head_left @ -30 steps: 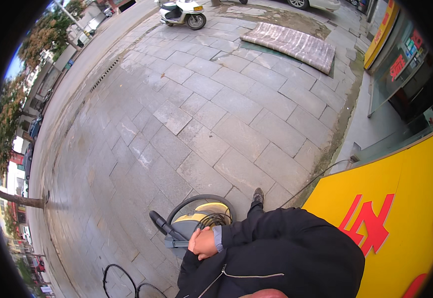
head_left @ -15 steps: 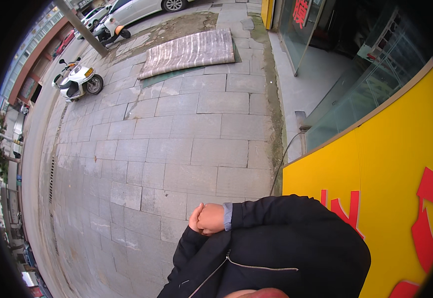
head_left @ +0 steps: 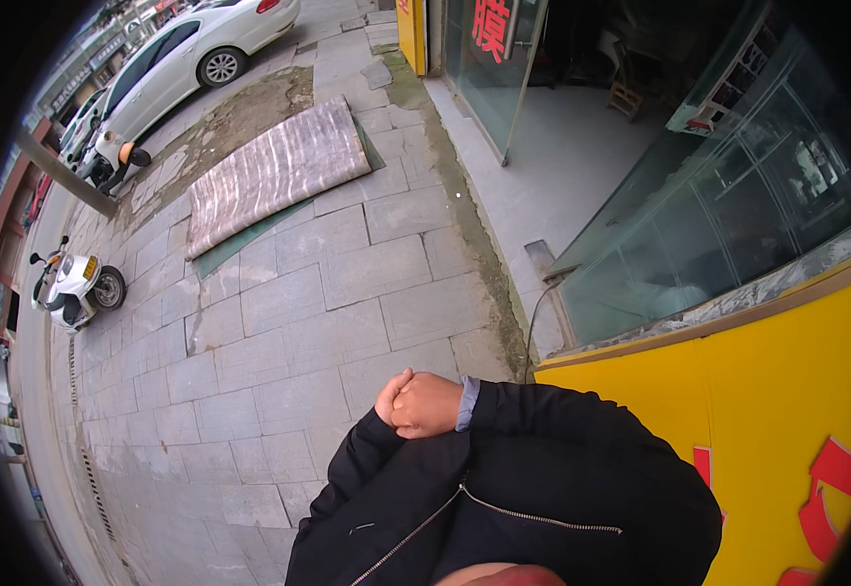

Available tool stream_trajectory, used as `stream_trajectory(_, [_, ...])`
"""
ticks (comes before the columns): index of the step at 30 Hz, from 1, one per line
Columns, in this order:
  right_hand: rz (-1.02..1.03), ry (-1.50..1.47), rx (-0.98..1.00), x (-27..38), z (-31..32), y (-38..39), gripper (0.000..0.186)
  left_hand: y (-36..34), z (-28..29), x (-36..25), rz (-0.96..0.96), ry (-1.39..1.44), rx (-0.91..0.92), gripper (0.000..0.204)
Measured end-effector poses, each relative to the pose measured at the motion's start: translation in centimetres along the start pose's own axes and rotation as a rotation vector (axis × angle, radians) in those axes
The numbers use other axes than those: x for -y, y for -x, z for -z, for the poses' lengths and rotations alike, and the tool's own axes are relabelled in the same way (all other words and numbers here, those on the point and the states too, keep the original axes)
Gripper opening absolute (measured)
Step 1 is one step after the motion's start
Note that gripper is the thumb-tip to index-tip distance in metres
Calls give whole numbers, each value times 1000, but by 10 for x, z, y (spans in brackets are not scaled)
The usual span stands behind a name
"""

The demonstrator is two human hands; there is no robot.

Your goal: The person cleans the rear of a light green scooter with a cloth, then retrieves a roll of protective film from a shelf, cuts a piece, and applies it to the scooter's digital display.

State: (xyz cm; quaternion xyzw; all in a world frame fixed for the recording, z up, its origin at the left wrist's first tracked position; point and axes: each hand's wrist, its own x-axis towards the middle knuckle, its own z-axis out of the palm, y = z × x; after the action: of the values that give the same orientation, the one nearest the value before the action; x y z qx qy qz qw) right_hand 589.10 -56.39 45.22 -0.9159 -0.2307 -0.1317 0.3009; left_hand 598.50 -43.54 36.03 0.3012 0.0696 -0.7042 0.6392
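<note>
My two hands are clasped together in front of my dark jacket [head_left: 562,469], at the lower middle of the view. My right hand [head_left: 429,404], coming out of a grey-blue cuff, is closed with its fingers wrapped round my left hand [head_left: 390,398]. The left hand is closed against the right, its fingers partly hidden behind it. No object shows between them.
Paving slabs [head_left: 240,366] lie ahead. A streaked grey-brown mat [head_left: 279,176] with a green underside rests there. Left are a white scooter [head_left: 74,283], a pole [head_left: 69,176] and a white car [head_left: 191,59]. An open glass door [head_left: 494,78] and yellow sign panel [head_left: 640,400] stand right.
The view has turned toward the right: the mat, scooter and car have shifted left and tilted, and more of the shop doorway shows. My hands stay clasped.
</note>
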Motion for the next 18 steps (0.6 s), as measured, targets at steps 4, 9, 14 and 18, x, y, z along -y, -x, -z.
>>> stream_trajectory(4, [-19, 136, -127, -76, 83, -48, 25, -82, -49, -118, 131, -92, 103, 43])
stream_trajectory(9, [-188, 145, -372, -170, 151, -62, 25, -192, -107, -218, 318, -212, 167, 43])
stream_trajectory(14, [-331, 128, -529, -301, 203, -49, 28, -341, -149, -284, 451, -292, 226, 43])
stream_trajectory(18, [-385, 16, -572, -414, 279, -43, 33, -449, -204, -356, 496, -394, 224, 43])
